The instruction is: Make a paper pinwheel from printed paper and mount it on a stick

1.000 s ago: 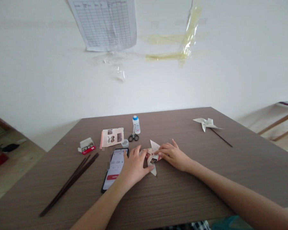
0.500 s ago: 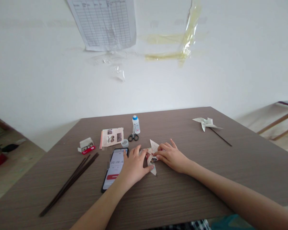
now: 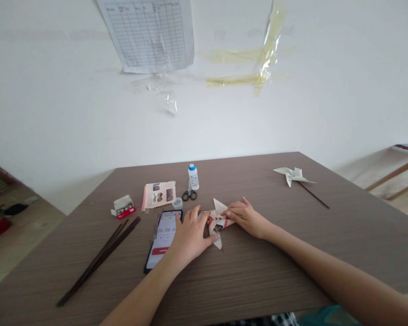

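folded paper (image 3: 218, 222): matt, printed | tabletop (image 3: 258, 280): wood-grain laminate, matt | glue bottle (image 3: 193, 177): smooth white plastic | scissors (image 3: 189, 195): metal, black plastic

A plain workroom — laminate table (image 3: 251, 276), chart (image 3: 149, 36) taped to wall (image 3: 71, 104).

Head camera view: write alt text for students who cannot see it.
Left hand and right hand press folded printed paper on a brown wood-grain table beside a black smartphone showing a timer; a white paper pinwheel on a dark stick lies beyond.
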`<move>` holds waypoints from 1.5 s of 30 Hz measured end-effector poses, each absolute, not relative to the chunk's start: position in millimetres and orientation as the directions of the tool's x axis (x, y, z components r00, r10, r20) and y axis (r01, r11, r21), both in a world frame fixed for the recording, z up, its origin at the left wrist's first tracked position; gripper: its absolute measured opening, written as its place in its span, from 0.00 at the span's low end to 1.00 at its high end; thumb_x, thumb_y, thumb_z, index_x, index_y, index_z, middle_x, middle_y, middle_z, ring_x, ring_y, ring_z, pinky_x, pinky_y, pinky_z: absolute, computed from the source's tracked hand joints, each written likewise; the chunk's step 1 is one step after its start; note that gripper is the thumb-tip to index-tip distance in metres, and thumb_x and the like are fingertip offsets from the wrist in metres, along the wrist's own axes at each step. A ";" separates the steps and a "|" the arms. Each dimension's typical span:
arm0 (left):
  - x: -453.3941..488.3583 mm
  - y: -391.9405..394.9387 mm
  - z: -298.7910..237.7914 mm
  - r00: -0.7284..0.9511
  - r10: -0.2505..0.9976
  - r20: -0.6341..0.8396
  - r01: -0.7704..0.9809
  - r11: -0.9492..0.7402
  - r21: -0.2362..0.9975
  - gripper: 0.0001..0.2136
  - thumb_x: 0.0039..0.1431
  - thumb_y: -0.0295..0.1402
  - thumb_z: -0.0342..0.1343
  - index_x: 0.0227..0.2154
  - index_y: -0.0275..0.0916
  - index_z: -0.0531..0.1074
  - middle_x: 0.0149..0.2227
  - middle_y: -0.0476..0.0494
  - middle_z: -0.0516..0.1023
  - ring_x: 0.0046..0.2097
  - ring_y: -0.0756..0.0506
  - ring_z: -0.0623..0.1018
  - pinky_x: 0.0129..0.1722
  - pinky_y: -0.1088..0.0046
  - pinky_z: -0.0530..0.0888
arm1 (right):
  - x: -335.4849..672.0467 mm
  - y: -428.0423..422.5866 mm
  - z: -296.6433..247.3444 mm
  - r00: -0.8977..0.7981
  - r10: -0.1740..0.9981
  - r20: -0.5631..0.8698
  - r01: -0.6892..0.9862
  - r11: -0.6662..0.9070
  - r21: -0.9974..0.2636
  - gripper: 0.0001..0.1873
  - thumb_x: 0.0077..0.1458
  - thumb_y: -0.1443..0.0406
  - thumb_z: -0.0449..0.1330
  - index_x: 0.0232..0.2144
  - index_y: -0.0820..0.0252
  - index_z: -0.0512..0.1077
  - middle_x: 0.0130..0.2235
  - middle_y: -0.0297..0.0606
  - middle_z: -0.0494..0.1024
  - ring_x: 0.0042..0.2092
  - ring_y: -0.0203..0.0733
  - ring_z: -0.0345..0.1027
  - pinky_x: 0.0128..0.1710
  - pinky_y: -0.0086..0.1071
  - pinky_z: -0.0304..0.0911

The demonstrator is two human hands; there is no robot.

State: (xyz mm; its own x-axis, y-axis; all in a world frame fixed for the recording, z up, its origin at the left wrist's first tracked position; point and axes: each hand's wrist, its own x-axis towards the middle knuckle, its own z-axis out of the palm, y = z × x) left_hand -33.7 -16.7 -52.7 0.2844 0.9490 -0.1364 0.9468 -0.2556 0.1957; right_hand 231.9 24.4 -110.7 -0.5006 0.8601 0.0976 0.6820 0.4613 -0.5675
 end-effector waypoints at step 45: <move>-30.4 -17.1 -50.3 0.296 0.955 -0.037 0.935 -0.282 0.213 0.29 0.81 0.35 0.71 0.81 0.51 0.81 0.85 0.30 0.81 0.86 0.19 0.77 0.89 0.17 0.65 | 242.3 21.6 -114.4 -0.481 0.858 0.178 0.838 0.510 -0.194 0.27 0.85 0.68 0.61 0.71 0.38 0.92 0.71 0.51 0.91 0.80 0.70 0.75 0.86 1.01 0.37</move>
